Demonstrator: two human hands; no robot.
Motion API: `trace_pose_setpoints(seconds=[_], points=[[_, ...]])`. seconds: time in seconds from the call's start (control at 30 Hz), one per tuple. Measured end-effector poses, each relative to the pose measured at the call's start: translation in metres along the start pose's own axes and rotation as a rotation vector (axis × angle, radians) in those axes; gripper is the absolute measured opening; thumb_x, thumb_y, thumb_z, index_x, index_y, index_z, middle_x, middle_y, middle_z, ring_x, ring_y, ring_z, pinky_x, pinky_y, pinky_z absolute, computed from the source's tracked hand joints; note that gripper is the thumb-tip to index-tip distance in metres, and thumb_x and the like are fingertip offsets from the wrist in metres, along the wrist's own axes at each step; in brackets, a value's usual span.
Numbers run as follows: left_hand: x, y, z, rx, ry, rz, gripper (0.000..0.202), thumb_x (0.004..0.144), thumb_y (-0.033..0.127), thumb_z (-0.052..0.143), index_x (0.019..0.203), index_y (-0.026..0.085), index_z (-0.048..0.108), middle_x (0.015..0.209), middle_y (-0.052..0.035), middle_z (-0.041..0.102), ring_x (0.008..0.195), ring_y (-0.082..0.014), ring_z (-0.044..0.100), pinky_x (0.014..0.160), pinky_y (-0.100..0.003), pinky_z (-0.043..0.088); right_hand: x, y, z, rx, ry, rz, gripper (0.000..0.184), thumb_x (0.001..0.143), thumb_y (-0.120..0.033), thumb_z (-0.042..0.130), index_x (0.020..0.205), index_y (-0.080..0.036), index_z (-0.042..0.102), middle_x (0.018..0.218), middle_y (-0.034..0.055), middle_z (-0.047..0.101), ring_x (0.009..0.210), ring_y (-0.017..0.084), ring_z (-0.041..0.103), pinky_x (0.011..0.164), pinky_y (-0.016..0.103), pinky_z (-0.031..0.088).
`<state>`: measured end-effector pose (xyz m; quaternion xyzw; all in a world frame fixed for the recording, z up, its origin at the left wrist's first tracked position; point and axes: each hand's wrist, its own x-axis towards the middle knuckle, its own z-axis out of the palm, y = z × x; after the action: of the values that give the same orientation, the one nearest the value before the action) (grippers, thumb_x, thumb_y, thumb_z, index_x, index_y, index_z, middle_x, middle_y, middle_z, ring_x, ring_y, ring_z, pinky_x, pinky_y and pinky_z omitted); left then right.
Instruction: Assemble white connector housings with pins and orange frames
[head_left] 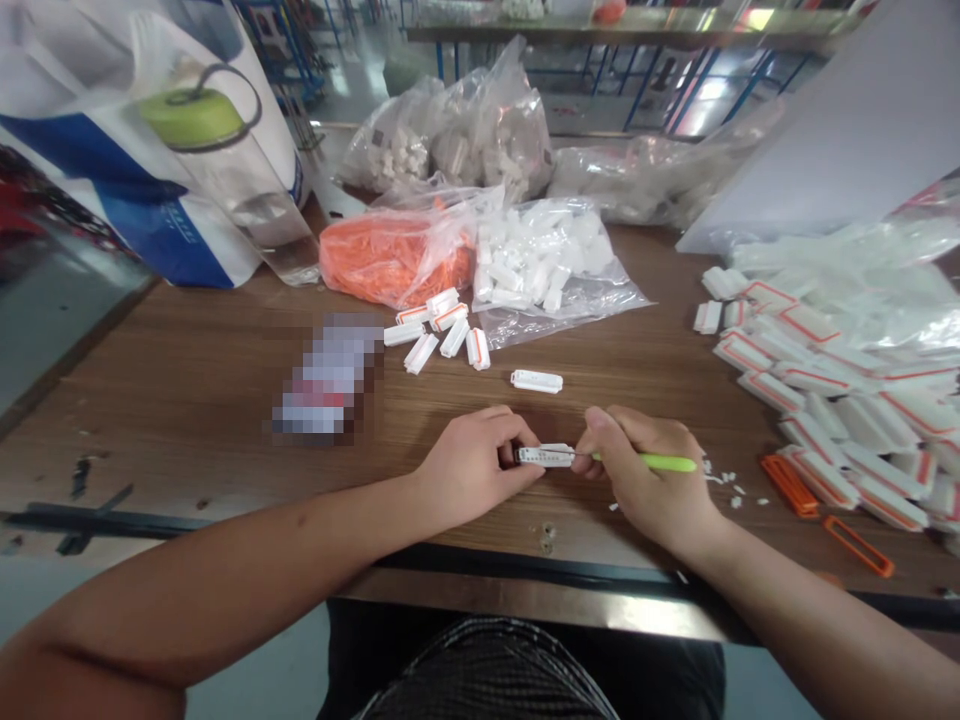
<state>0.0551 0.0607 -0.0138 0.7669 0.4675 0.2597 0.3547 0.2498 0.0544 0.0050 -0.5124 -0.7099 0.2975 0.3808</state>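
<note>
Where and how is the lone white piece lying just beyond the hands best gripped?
The lone white piece is probably best pinched across its two long edges near mid-length, coming from above. It lies flat, long and narrow, roughly crosswise to the person and apart from the cluster of white pieces, so both long edges look reachable.

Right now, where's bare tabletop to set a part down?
Bare tabletop: left of the pixelated item; between the lone white piece and the right-hand pile of white parts. Crowded: that pile; the back, with orange-filled bag and white-filled bag; front centre, left hand and right hand.
</note>
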Motion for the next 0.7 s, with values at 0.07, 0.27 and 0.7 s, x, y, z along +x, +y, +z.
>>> trace_pose_setpoints(seconds=[0.07,0.27,0.7], points=[[-0.0005,-0.0004,0.0001,-0.007,-0.003,0.002,0.01,0.075,0.019,0.075,0.081,0.017,0.067,0.071,0.004,0.057,0.061,-0.0093,0.054,0.061,-0.023,0.043,0.001,-0.0005,-0.0003,-0.022,-0.022,-0.01,0.046,0.096,-0.029,0.047,0.053,-0.02,0.061,0.048,-0.0014,0.062,0.043,0.009,0.058,0.05,0.024,0.046],[-0.0012,0.0003,-0.0002,-0.019,0.001,-0.001,0.01,0.076,0.019,0.075,0.082,0.017,0.066,0.071,0.0039,0.058,0.06,-0.0092,0.053,0.061,-0.024,0.043,-0.0015,-0.0009,-0.002,-0.032,0.005,-0.019,0.046,0.097,-0.03,0.046,0.054,-0.02,0.062,0.049,-0.001,0.062,0.044,0.009,0.059,0.049,0.024,0.047],[-0.0009,-0.0009,0.0013,-0.021,0.016,0.011,0.01,0.076,0.021,0.075,0.081,0.018,0.067,0.068,0.0044,0.056,0.06,-0.0093,0.054,0.06,-0.023,0.042,-0.0044,-0.0021,-0.0014,-0.027,0.025,-0.019,0.045,0.096,-0.029,0.047,0.055,-0.021,0.062,0.05,-0.0011,0.064,0.044,0.009,0.06,0.049,0.024,0.048]])
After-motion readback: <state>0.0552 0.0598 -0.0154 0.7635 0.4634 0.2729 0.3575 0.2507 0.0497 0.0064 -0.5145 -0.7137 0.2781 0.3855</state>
